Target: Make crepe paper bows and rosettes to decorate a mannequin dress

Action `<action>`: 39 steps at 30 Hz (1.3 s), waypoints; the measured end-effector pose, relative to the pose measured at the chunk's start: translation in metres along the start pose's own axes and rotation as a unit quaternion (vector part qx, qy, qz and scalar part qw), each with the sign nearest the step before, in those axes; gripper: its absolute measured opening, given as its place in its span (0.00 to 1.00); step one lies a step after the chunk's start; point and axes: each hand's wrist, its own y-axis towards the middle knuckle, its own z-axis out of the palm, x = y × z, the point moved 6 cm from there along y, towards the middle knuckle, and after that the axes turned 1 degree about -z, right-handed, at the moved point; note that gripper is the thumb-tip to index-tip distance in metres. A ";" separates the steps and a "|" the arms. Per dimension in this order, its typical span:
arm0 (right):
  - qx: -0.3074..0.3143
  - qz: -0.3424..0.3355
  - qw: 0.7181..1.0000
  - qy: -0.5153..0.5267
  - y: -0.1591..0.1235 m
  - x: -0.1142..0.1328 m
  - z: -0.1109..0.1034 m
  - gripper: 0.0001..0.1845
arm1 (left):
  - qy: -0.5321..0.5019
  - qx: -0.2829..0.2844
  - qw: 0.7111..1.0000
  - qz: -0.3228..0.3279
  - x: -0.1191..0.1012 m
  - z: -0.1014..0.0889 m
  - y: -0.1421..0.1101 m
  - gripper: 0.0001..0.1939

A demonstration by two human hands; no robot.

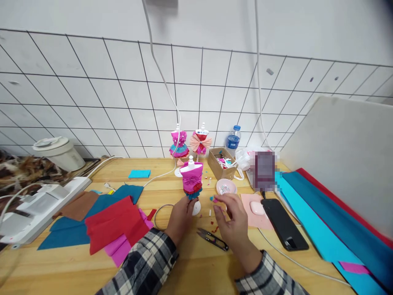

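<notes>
My left hand is closed around the lower part of a small dress form, holding it upright. It wears a magenta pleated top with a bow, a red band and a teal ruffle; its round white base shows beside my fingers. My right hand hovers to the right, thumb and index finger apart. Tiny blue and magenta scraps are at its fingertips; whether they touch is unclear. Thread snips lie on the table between my wrists. Behind my right fingers is a pink bowl of small beads.
Two dressed forms stand behind, near a cardboard box and a water bottle. Red cloth and teal cloth lie left, beside a power strip. A phone and fabric lengths lie right.
</notes>
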 end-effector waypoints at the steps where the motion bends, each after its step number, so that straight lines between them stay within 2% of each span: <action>1: 0.029 -0.011 0.999 -0.015 -0.012 -0.004 -0.001 0.11 | 0.004 -0.001 1.000 0.005 0.000 0.001 0.003 0.16; 4: 0.116 -0.005 0.991 -0.065 -0.042 -0.019 -0.004 0.09 | 0.008 0.000 1.000 0.023 0.000 0.004 0.012 0.16; 6: 0.177 0.019 0.980 -0.091 -0.052 -0.026 -0.001 0.09 | 0.013 0.001 0.999 0.034 -0.001 0.005 0.016 0.16; 9: 0.253 0.052 0.958 -0.128 -0.056 -0.030 0.007 0.09 | 0.025 -0.009 0.998 0.050 -0.003 0.002 0.016 0.16; 13: 0.299 0.075 0.936 -0.170 -0.056 -0.031 0.017 0.09 | 0.055 -0.062 0.995 0.061 -0.005 -0.012 0.005 0.17; 17: 0.317 0.095 0.928 -0.173 -0.060 -0.039 0.019 0.06 | 0.106 -0.097 0.988 0.063 -0.004 -0.039 -0.012 0.23; 19: 0.321 0.107 0.925 -0.173 -0.062 -0.044 0.018 0.06 | 0.162 -0.101 0.979 0.069 -0.001 -0.059 -0.020 0.21; 22: 0.326 0.115 0.923 -0.169 -0.063 -0.048 0.017 0.06 | 0.267 -0.076 0.959 0.056 0.012 -0.093 -0.034 0.16; 26: 0.326 0.109 0.925 -0.160 -0.061 -0.045 0.016 0.05 | 0.344 -0.012 0.938 0.023 0.037 -0.123 -0.054 0.17; 29: 0.325 0.118 0.925 -0.156 -0.060 -0.043 0.016 0.04 | 0.368 0.006 0.930 0.001 0.048 -0.133 -0.065 0.18; 32: 0.312 0.154 0.925 -0.151 -0.059 -0.047 0.014 0.05 | 0.378 0.002 0.926 -0.021 0.053 -0.139 -0.067 0.18; 36: 0.279 0.206 0.926 -0.149 -0.058 -0.054 0.007 0.12 | 0.384 0.007 0.923 -0.031 0.059 -0.140 -0.063 0.19; 39: 0.278 0.228 0.921 -0.151 -0.058 -0.054 0.003 0.19 | 0.384 0.011 0.923 -0.032 0.062 -0.137 -0.060 0.17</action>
